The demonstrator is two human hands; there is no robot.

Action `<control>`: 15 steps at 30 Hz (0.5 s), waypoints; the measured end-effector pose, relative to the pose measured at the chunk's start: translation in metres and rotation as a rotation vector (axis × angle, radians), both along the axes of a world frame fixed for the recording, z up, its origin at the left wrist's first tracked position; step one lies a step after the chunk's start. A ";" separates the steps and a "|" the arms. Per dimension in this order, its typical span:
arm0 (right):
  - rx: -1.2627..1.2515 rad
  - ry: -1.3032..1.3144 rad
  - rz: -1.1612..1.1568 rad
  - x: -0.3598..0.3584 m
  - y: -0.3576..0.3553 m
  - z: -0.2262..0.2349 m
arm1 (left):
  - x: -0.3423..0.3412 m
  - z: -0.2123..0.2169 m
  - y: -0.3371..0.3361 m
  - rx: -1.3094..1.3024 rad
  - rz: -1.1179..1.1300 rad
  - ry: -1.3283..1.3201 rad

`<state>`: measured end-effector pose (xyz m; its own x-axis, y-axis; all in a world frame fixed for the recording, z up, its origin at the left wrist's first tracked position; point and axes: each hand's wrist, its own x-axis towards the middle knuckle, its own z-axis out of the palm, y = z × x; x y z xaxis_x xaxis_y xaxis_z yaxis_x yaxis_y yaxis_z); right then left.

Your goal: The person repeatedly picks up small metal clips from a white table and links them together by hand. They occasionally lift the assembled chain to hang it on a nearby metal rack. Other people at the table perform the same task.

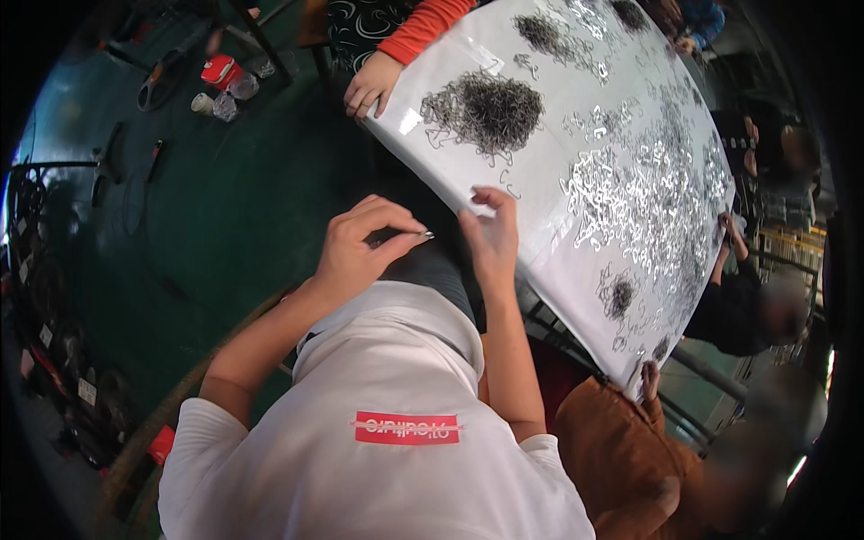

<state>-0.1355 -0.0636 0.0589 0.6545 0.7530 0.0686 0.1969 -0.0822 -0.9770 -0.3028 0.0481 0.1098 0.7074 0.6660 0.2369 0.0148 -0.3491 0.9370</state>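
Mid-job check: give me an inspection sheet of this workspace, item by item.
Surface: white-covered table, shiny in places.
Job's things: wire hooks in dark piles and a wide, glinting spread; small metal piece held off the table, exact shape unclear.
Clutter: red item and white cup on the floor.
Grippers: left hand pinches the metal piece; right hand by the table edge, fingers parted, no piece visible.
Cables: none clearly seen; floor at left is dim.
Surroundings: green floor; co-workers around the table, one in orange sleeve.
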 end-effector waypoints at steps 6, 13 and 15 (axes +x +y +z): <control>-0.440 -0.857 -0.070 0.114 0.099 -0.029 | -0.029 0.007 -0.005 -0.051 0.272 0.007; -0.496 -0.850 0.036 0.170 0.130 -0.044 | -0.029 0.005 -0.020 -0.145 0.535 -0.020; -0.438 -0.837 0.032 0.179 0.122 -0.039 | -0.026 0.003 -0.022 -0.166 0.585 -0.030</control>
<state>0.0440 0.0583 0.0200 0.4991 0.8397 0.2138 0.8288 -0.3906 -0.4006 -0.3286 0.0259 0.1130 0.2072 0.9720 0.1104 0.1329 -0.1398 0.9812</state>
